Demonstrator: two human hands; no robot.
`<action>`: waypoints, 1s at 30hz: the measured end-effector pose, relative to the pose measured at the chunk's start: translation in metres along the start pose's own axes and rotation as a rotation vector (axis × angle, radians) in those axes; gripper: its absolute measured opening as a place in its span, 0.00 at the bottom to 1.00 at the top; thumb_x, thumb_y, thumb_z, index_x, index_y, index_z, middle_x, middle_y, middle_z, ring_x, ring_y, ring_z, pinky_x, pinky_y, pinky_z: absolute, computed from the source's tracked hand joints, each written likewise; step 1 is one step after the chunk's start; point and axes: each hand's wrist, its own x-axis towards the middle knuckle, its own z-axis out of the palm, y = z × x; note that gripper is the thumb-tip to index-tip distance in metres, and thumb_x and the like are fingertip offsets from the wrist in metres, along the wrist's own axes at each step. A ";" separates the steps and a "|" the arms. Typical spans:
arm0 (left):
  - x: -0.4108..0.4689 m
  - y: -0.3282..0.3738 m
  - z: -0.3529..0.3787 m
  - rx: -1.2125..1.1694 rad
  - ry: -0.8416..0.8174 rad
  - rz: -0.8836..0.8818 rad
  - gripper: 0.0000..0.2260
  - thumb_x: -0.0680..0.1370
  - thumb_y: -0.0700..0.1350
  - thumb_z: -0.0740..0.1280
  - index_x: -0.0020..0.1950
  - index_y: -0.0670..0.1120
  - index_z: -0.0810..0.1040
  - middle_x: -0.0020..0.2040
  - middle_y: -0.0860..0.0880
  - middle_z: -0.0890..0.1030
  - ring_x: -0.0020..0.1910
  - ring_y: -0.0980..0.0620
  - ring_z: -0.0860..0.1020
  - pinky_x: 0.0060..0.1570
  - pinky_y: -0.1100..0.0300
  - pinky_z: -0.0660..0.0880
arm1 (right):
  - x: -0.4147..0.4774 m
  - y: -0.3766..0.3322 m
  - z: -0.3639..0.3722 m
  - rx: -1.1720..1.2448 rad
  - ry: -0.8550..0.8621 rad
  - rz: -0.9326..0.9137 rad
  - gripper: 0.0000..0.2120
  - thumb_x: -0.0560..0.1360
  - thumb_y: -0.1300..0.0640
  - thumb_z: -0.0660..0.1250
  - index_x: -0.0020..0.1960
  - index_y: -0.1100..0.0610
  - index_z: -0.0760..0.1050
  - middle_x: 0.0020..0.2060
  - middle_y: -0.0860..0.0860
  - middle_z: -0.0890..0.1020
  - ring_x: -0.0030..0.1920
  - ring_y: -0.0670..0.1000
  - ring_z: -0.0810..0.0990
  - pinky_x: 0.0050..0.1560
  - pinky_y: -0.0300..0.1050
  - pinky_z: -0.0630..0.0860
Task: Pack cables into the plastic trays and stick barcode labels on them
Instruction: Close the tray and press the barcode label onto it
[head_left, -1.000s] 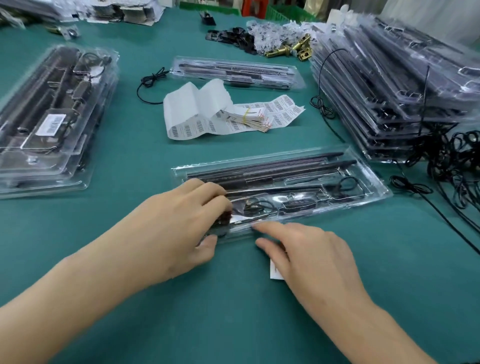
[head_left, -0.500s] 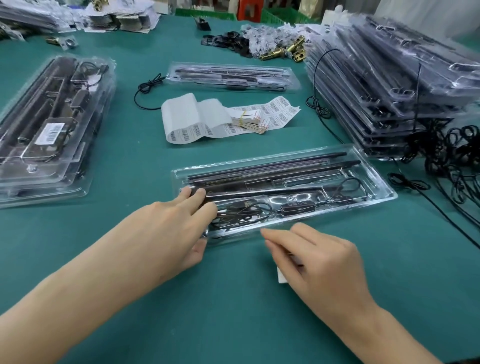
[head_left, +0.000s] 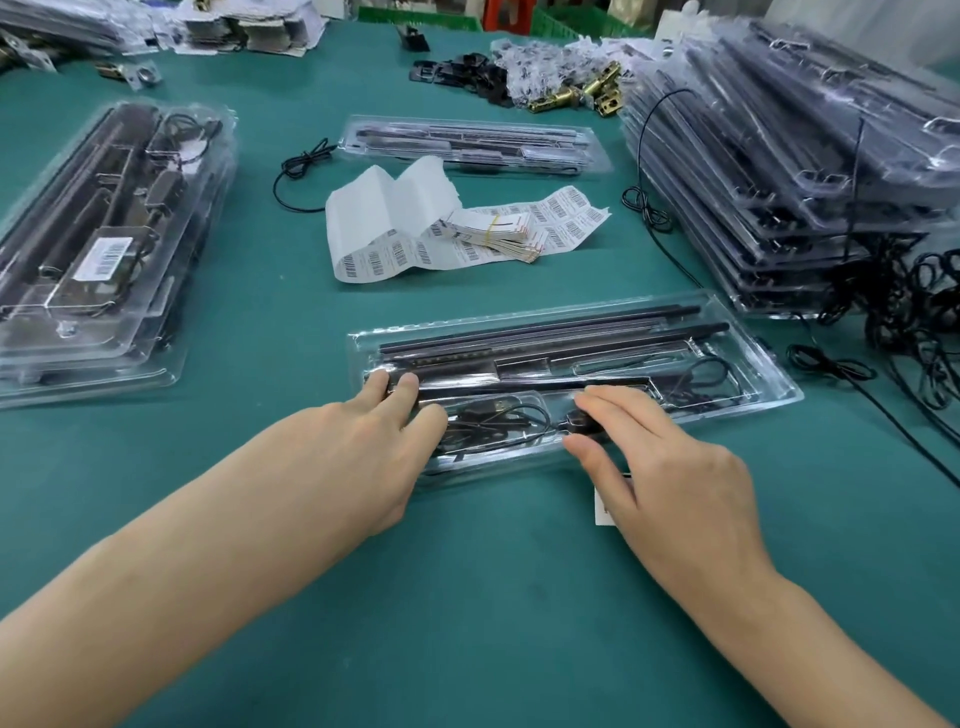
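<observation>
A clear plastic tray (head_left: 758, 364) is shown lying lengthwise at the centre of a green table (head_left: 467, 597). It is packed with black rods and a coiled black cable (head_left: 493, 423). The left hand (head_left: 358, 452) is laid on the tray's 9 o'clock end, fingers straight and pressed flat on the plastic. The right hand (head_left: 670, 467) is rested on the tray's 6 o'clock edge, fingers nearly straight, thumb at the rim, nothing gripped. A white label (head_left: 601, 506) is partly hidden beneath that hand.

At 12 o'clock from the tray a strip of barcode labels (head_left: 384, 228) is spread out, with a second tray (head_left: 597, 161) beyond it. A labelled stack (head_left: 104, 249) is placed at 9 o'clock and a taller stack (head_left: 779, 156) at 2 o'clock. Loose cables (head_left: 909, 291) are heaped at 3 o'clock.
</observation>
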 end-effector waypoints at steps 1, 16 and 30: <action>0.002 0.003 0.001 -0.001 -0.006 -0.014 0.19 0.70 0.37 0.77 0.57 0.35 0.75 0.67 0.26 0.74 0.65 0.29 0.77 0.38 0.45 0.84 | 0.001 0.001 0.000 0.000 -0.007 -0.004 0.20 0.82 0.42 0.60 0.63 0.52 0.82 0.60 0.40 0.82 0.27 0.48 0.78 0.25 0.42 0.73; -0.002 0.015 0.000 0.107 -0.099 -0.049 0.24 0.71 0.33 0.70 0.64 0.40 0.67 0.77 0.29 0.63 0.76 0.34 0.68 0.40 0.51 0.82 | 0.002 0.007 -0.001 0.092 -0.129 0.045 0.22 0.80 0.35 0.57 0.66 0.46 0.78 0.61 0.38 0.78 0.31 0.47 0.80 0.32 0.45 0.75; -0.006 0.003 -0.010 0.165 0.021 0.151 0.25 0.45 0.24 0.71 0.42 0.34 0.82 0.49 0.28 0.83 0.44 0.31 0.85 0.14 0.59 0.68 | 0.002 0.004 -0.005 0.120 -0.168 0.078 0.22 0.80 0.36 0.59 0.67 0.45 0.77 0.63 0.37 0.78 0.31 0.46 0.81 0.36 0.48 0.77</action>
